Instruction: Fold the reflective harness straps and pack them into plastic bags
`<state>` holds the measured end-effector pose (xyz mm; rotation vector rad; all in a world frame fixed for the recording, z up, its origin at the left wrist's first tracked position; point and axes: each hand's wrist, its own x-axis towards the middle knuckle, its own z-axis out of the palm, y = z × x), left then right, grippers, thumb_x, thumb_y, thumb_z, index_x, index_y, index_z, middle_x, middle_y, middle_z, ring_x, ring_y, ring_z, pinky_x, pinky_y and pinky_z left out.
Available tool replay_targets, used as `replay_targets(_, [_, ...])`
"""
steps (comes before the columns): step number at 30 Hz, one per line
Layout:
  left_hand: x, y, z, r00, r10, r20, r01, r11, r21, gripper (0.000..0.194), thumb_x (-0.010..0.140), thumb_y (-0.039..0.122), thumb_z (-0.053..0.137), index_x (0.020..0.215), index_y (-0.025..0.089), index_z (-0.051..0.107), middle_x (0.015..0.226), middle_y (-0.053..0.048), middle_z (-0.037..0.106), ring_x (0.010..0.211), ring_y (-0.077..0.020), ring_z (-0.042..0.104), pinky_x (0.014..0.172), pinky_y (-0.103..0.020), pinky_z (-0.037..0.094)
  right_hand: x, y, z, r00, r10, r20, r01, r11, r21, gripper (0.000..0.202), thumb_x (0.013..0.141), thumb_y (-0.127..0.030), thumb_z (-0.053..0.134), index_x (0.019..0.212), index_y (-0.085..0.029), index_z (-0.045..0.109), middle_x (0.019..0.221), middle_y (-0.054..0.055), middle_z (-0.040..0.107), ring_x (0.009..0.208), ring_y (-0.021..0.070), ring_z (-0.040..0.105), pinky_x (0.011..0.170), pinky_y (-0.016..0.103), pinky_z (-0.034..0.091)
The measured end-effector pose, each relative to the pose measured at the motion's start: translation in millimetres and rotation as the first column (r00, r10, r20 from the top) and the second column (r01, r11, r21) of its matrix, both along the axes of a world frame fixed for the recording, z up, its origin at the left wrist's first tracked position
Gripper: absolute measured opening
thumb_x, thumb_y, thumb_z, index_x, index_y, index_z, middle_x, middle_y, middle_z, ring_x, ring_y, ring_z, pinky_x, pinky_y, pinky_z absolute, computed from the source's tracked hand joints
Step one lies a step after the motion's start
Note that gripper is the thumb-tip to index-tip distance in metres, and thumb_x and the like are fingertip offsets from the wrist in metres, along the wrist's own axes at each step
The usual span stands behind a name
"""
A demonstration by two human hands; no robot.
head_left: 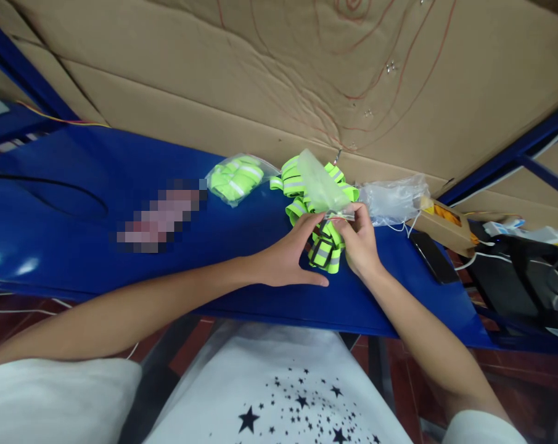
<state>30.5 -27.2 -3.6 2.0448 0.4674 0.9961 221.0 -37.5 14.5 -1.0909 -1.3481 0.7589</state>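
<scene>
My right hand point(361, 243) pinches the zip edge of a clear plastic zip bag point(322, 188) between thumb and fingers. The bag slants up and away from it, over a pile of neon yellow-green reflective straps point(295, 176). My left hand point(285, 250) is open, with the thumb stretched well apart from the fingers. Its fingertips reach the bag's near edge; whether they touch it I cannot tell. Between my hands lies a folded reflective strap point(325, 251) with a black buckle. A filled zip bag point(237, 179) of similar straps lies to the left.
Crumpled clear plastic bags point(392, 200) lie right of the straps, beside an open cardboard box point(447, 225) with yellow contents. A black phone point(433, 256) is near the right end of the blue table point(223, 240). Cardboard point(190, 74) stands behind. A blurred-out patch is at left.
</scene>
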Motion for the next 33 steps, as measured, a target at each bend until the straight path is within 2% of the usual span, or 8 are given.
replay_targets(4, [0, 0, 3.2, 0.990, 0.133, 0.044, -0.140, 0.950, 0.279, 0.101, 0.076, 0.049, 0.086, 0.156, 0.026, 0.029, 0.153, -0.020, 0.039, 0.147, -0.0398, 0.038, 0.121, -0.063, 0.037, -9, -5, 2.9, 0.998, 0.002, -0.071, 0.001, 0.999, 0.042, 0.036, 0.081, -0.040, 0.077, 0.097, -0.027, 0.047, 0.094, -0.002, 0.053, 0.087, 0.0157, 0.054, 0.082, 0.030, 0.047])
replay_targets(8, [3, -5, 6.1, 0.976, 0.198, 0.088, -0.213, 0.952, 0.220, 0.091, 0.079, 0.049, 0.085, 0.151, 0.025, 0.035, 0.148, -0.017, 0.049, 0.139, -0.0365, 0.050, 0.116, -0.058, 0.044, -18, -11, 9.1, 0.978, -0.208, -0.025, 0.209, 0.971, 0.119, 0.045, 0.076, -0.040, 0.080, 0.102, -0.028, 0.045, 0.103, 0.000, 0.050, 0.098, 0.0171, 0.054, 0.089, 0.031, 0.047])
replay_targets(12, [9, -11, 2.3, 0.963, 0.226, 0.148, -0.242, 0.966, 0.097, 0.083, 0.079, 0.051, 0.085, 0.144, 0.024, 0.041, 0.141, -0.015, 0.055, 0.130, -0.0324, 0.058, 0.109, -0.052, 0.051, -19, -13, 12.1, 0.939, -0.338, 0.055, 0.321, 0.924, 0.209, 0.040, 0.078, -0.037, 0.081, 0.084, -0.026, 0.043, 0.083, -0.004, 0.042, 0.077, 0.0148, 0.047, 0.076, 0.030, 0.045])
replay_targets(17, [12, -8, 0.0, 0.945, 0.223, 0.239, -0.205, 0.974, -0.097, 0.077, 0.079, 0.046, 0.085, 0.138, 0.025, 0.041, 0.135, -0.013, 0.057, 0.118, -0.0269, 0.066, 0.092, -0.041, 0.061, -13, -14, 13.8, 0.920, -0.306, 0.246, 0.197, 0.902, 0.385, 0.013, 0.099, -0.035, 0.060, 0.093, -0.025, 0.064, 0.094, 0.003, 0.063, 0.095, 0.0197, 0.062, 0.090, 0.037, 0.051])
replay_targets(20, [9, -2, 1.4, 0.921, 0.265, 0.284, -0.225, 0.960, -0.167, 0.074, 0.079, 0.047, 0.085, 0.134, 0.025, 0.041, 0.133, -0.012, 0.058, 0.117, -0.0264, 0.066, 0.091, -0.041, 0.061, -10, -18, 15.9, 0.868, -0.219, 0.446, 0.007, 0.902, 0.431, 0.033, 0.107, -0.040, 0.042, 0.126, -0.029, 0.066, 0.129, 0.009, 0.065, 0.129, 0.0250, 0.058, 0.113, 0.047, 0.045])
replay_targets(23, [6, 1, 3.3, 0.906, 0.291, 0.306, -0.240, 0.951, -0.194, 0.076, 0.076, 0.048, 0.087, 0.133, 0.026, 0.042, 0.135, -0.012, 0.057, 0.118, -0.0273, 0.065, 0.091, -0.042, 0.062, -10, -22, 16.3, 0.769, -0.093, 0.632, -0.175, 0.921, 0.349, 0.068, 0.097, -0.061, 0.055, 0.156, -0.030, 0.040, 0.161, 0.012, 0.041, 0.154, 0.0321, 0.036, 0.124, 0.055, 0.033])
replay_targets(28, [-3, 6, 10.9, 0.961, 0.137, 0.240, -0.106, 0.985, -0.138, 0.085, 0.077, 0.040, 0.088, 0.147, 0.032, 0.041, 0.151, -0.015, 0.042, 0.131, -0.0330, 0.057, 0.094, -0.048, 0.063, -10, -23, 11.9, 0.726, -0.050, 0.686, -0.184, 0.947, 0.264, 0.129, 0.068, -0.074, 0.080, 0.166, -0.025, 0.013, 0.171, 0.018, 0.023, 0.161, 0.0363, 0.017, 0.130, 0.060, 0.022])
replay_targets(33, [-17, 16, 24.6, 0.978, -0.135, 0.158, 0.137, 0.991, -0.001, 0.085, 0.087, 0.028, 0.076, 0.159, 0.043, 0.033, 0.162, -0.011, 0.030, 0.139, -0.0340, 0.052, 0.102, -0.047, 0.061, -8, -22, 13.4, 0.826, -0.037, 0.562, -0.117, 0.965, 0.236, 0.118, 0.066, -0.065, 0.088, 0.160, -0.021, 0.031, 0.157, 0.019, 0.048, 0.154, 0.0371, 0.036, 0.126, 0.057, 0.032])
